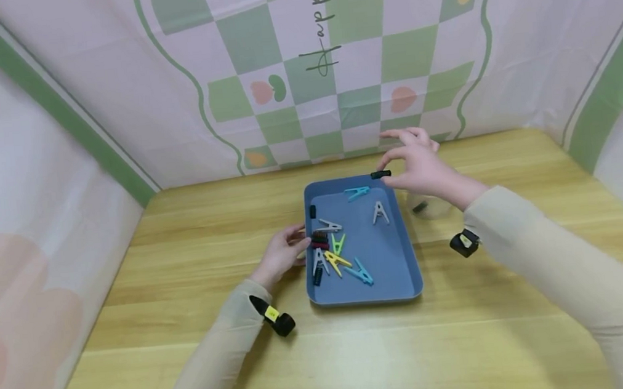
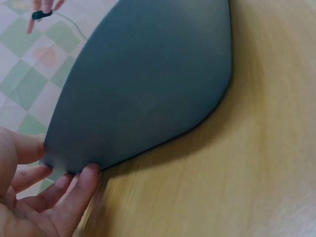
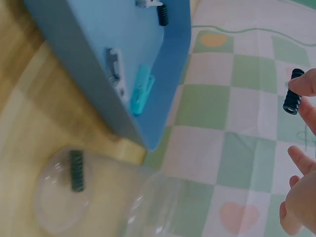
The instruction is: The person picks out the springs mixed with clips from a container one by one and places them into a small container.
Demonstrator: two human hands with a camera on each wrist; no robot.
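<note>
A black coil spring (image 1: 381, 175) is pinched between thumb and finger of my right hand (image 1: 421, 163), above the far right corner of the blue tray (image 1: 388, 249). My left hand (image 1: 283, 252) holds the tray's left wall. In the left wrist view, its fingers (image 2: 84, 182) touch the wall's lower edge and rim. Springs lie along the tray's left side, including a black spring (image 1: 313, 211) and a dark red spring (image 1: 320, 247). Under the right hand, a clear cup (image 3: 158, 197) contains a dark spring (image 3: 76, 170).
Several clips lie scattered in the tray, among them a yellow clip (image 1: 336, 261), a green clip (image 1: 338, 243), a grey clip (image 1: 380, 212) and a blue clip (image 1: 358, 193). The wooden table (image 1: 359, 357) meets a checked cloth (image 1: 355, 61) at the back.
</note>
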